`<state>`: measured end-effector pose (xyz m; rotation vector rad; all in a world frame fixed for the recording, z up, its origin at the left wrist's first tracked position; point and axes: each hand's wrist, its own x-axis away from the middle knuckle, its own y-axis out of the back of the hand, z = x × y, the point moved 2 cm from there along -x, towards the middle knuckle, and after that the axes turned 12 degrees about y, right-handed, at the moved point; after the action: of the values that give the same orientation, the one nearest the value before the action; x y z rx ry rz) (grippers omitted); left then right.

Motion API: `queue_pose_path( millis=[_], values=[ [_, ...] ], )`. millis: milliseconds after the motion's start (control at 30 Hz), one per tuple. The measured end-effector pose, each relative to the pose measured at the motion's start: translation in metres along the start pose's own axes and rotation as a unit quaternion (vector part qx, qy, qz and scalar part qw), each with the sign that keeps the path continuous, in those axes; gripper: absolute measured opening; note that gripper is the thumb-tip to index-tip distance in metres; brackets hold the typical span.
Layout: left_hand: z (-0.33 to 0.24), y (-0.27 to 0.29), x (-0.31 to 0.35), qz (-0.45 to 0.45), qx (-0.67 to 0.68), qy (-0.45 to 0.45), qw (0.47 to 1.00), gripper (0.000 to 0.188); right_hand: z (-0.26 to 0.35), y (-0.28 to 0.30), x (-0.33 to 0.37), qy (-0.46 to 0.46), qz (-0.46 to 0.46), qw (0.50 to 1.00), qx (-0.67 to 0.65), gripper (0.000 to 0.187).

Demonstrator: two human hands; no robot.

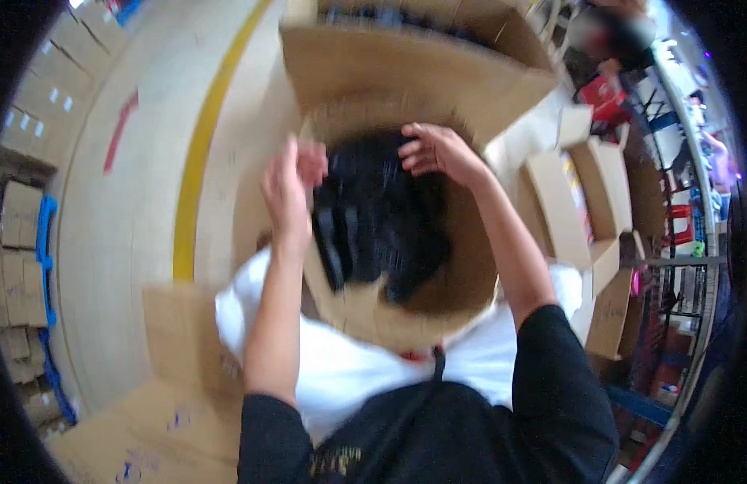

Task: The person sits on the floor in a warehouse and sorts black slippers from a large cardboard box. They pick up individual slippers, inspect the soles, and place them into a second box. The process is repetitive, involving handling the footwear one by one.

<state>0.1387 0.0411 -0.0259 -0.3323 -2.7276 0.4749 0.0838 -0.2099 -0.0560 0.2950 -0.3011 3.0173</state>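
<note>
An open cardboard carton (365,310) stands right in front of me, holding a jumble of black pieces (381,210) whose kind is too blurred to make out. Over its left rim my left hand (295,177) is raised, fingers apart, with nothing visible in it. My right hand (444,153) hovers above the far right part of the same carton, its fingers spread and slightly curled, also holding nothing. Both hands appear apart from the black pieces. White material (341,359) lies around the carton's near side, where my legs are.
Behind stands another open carton (405,73) with dark contents. An open carton (583,202) is at the right, beside a metal rack (680,262). Flattened cardboard (163,427) lies at lower left. Cartons (22,282) sit by blue pallets (46,266) beyond a yellow floor line (200,161).
</note>
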Motion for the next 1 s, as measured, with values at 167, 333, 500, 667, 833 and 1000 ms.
queue_pose_path(
  millis=[167, 333, 500, 667, 833, 1000],
  values=[
    [-0.014, 0.010, 0.006, -0.023, 0.112, 0.040, 0.993, 0.024, -0.167, -0.047, 0.006, -0.222, -0.025, 0.972, 0.067, 0.044],
    [-0.020, 0.024, 0.002, -0.022, 0.162, 0.046, 0.986, 0.023, -0.275, -0.105, 0.009, -0.163, -0.069, 0.881, 0.438, 0.086],
    [-0.020, 0.018, 0.006, -0.014, 0.172, 0.078, 0.982, 0.022, -0.306, -0.115, 0.017, -0.176, -0.105, 0.875, 0.438, 0.065],
    [-0.015, 0.020, 0.005, 0.031, 0.056, 0.095, 0.993, 0.021, -0.233, -0.104, 0.025, -0.087, -0.030, 0.839, 0.536, 0.045],
    [0.016, -0.005, 0.008, 0.114, -0.386, -0.102, 0.910, 0.046, -0.121, -0.075, 0.062, 0.218, -0.011, 0.729, 0.648, 0.030],
    [0.043, -0.018, 0.024, 0.247, -0.569, -0.130, 0.773, 0.067, -0.010, -0.066, 0.107, 0.364, -0.068, 0.590, 0.718, 0.032]
  ],
)
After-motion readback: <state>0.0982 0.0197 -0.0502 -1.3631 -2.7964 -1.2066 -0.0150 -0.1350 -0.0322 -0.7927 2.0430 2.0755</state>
